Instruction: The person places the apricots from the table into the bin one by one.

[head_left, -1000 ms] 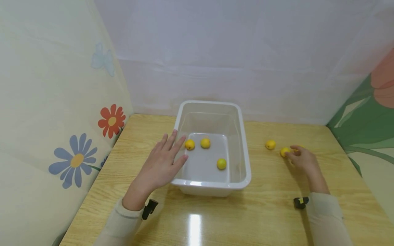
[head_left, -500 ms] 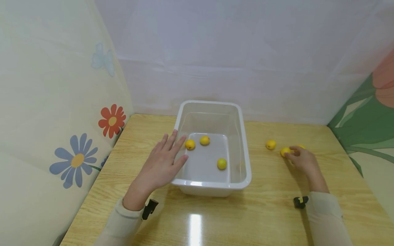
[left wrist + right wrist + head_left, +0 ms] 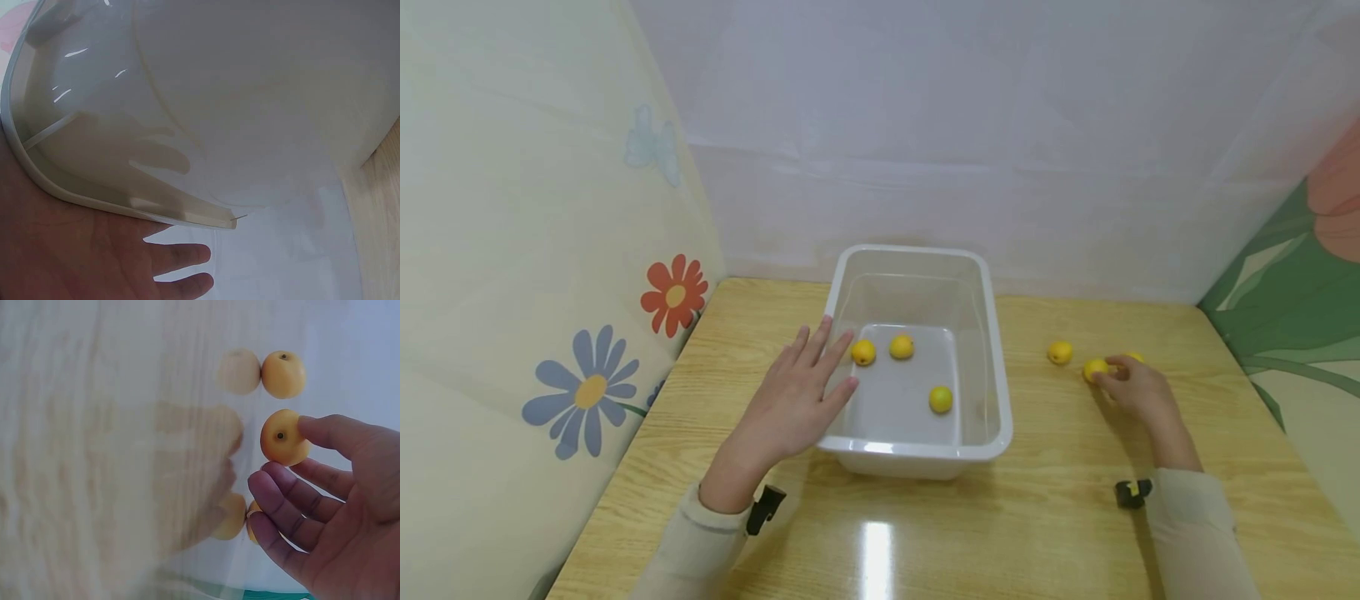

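Note:
My left hand (image 3: 793, 396) lies with spread, straight fingers over the left rim of a white plastic bin (image 3: 992, 350); in the left wrist view its palm touches the bin's rim (image 3: 119, 207). My right hand (image 3: 1138, 392) pinches a small round yellow fruit (image 3: 281, 440) between thumb and index finger, low at the tabletop; its other fingers are bent beneath. Another yellow fruit (image 3: 284, 375) sits to the left of the pinched one in the head view. Partly behind the right fingers is one more yellow fruit (image 3: 252, 531). Inside the bin lie several fruits, one greenish yellow (image 3: 940, 399).
The glossy wooden table (image 3: 1000, 533) reflects the fruits and the hand. A pale cloth wall (image 3: 910, 125) stands behind the bin. Printed flower panels (image 3: 587, 392) flank the table on both sides.
Both hands keep their places. One fruit near the middle of the bin has rocked a little away and back. The pinched fruit has not visibly moved.

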The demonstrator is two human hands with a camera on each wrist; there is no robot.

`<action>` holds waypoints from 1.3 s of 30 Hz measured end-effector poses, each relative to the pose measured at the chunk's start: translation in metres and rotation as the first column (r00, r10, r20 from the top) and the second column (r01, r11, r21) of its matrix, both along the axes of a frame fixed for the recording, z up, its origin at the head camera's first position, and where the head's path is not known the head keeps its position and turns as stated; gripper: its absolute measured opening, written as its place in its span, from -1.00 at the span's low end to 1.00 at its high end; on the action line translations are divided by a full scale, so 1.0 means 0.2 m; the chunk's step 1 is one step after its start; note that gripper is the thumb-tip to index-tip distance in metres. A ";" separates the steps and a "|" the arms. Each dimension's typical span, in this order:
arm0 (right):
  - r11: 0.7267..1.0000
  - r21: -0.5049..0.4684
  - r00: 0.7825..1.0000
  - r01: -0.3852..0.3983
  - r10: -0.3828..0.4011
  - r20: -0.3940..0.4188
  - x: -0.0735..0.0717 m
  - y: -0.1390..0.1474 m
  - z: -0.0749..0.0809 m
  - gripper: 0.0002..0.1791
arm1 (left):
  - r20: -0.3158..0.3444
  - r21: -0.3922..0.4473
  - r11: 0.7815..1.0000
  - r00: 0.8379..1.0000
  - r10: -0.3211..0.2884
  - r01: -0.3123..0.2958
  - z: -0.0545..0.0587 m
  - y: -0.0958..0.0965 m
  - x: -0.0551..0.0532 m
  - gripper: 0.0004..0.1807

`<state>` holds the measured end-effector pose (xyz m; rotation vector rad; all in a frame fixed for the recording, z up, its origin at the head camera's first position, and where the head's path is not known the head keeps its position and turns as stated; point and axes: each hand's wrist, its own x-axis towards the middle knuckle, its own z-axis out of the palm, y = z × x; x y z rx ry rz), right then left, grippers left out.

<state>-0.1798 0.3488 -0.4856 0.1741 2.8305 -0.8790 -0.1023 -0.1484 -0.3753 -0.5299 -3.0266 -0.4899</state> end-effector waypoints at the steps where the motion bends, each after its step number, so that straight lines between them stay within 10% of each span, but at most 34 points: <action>1: 1.000 -0.006 1.000 -0.003 0.003 -0.001 0.00 0.00 0.00 -0.23 | 0.001 0.001 1.000 1.000 0.000 0.000 0.00 0.00 0.00 -0.29; 39: 0.997 0.005 0.973 -0.075 0.075 -0.219 0.12 -0.18 0.30 -0.23 | 0.006 0.000 1.000 1.000 -0.004 0.004 0.00 0.00 0.00 -0.28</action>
